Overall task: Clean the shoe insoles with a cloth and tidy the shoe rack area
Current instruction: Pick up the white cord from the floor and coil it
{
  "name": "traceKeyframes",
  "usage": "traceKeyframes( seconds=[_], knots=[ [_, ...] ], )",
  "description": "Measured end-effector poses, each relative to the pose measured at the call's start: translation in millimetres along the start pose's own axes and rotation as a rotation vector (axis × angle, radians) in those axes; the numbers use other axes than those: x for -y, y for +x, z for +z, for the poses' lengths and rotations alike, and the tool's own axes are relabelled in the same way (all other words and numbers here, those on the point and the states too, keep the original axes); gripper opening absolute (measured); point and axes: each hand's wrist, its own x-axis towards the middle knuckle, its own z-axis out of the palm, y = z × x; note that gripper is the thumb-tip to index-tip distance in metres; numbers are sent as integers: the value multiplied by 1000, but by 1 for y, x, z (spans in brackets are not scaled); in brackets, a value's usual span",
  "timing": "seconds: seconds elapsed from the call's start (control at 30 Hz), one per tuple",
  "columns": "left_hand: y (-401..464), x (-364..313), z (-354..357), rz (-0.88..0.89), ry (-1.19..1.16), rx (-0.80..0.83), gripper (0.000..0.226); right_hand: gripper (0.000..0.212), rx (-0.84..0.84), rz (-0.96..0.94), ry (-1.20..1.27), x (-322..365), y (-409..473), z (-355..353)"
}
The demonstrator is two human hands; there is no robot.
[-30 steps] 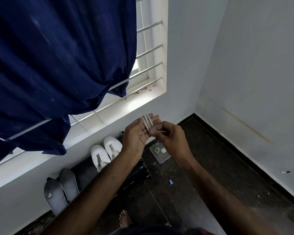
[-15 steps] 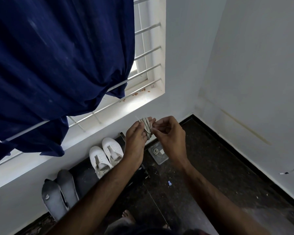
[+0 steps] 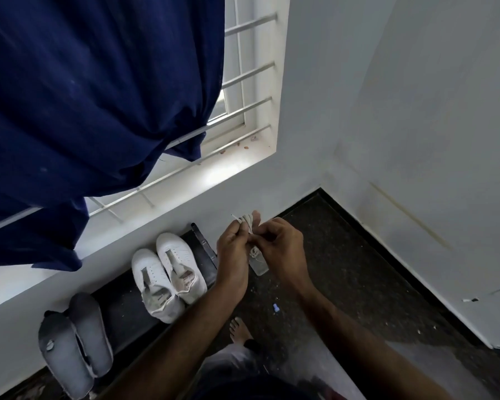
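My left hand (image 3: 233, 246) holds a small bundle of white shoelace (image 3: 246, 221) wound around its fingers, one loose end sticking up to the left. My right hand (image 3: 280, 246) pinches the lace just beside the bundle, fingers curled. Both hands hover above the right end of a low dark shoe rack (image 3: 122, 310) set along the wall under the window. On the rack stand a pair of white sneakers (image 3: 168, 272) without laces and, further left, a pair of grey slip-on shoes (image 3: 72, 339). No cloth or loose insole is visible.
A small clear plastic packet (image 3: 259, 265) lies on the dark speckled floor (image 3: 344, 284) below my hands, a tiny blue bit (image 3: 276, 308) nearby. My bare foot (image 3: 238, 330) stands by the rack. A dark blue curtain (image 3: 84, 96) hangs over the barred window. White walls meet in a corner at right.
My left fingers have curled in around the lace bundle, and my right hand has moved close against it. Both hands have dropped lower in view as the camera tilted.
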Motion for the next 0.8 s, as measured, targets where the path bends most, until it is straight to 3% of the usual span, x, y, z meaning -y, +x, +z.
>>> traceKeyframes(
  seconds=[0.27, 0.5, 0.57, 0.73, 0.8],
  knots=[
    [72, 34, 0, -165, 11, -42, 34, 11, 134, -30, -328, -50, 67, 18],
    [112, 54, 8, -363, 107, 199, 41, 6, 201, 180, -298, -111, 131, 10],
    [126, 65, 4, -385, 170, 155, 35, 7, 266, 263, -257, -134, 149, 3],
    [187, 124, -7, -388, 299, -130, 30, 8, 475, 514, -217, -233, 196, 10],
    [197, 136, -11, -364, 370, -190, 32, 9, 481, 638, -101, -248, 201, 16]
  ],
)
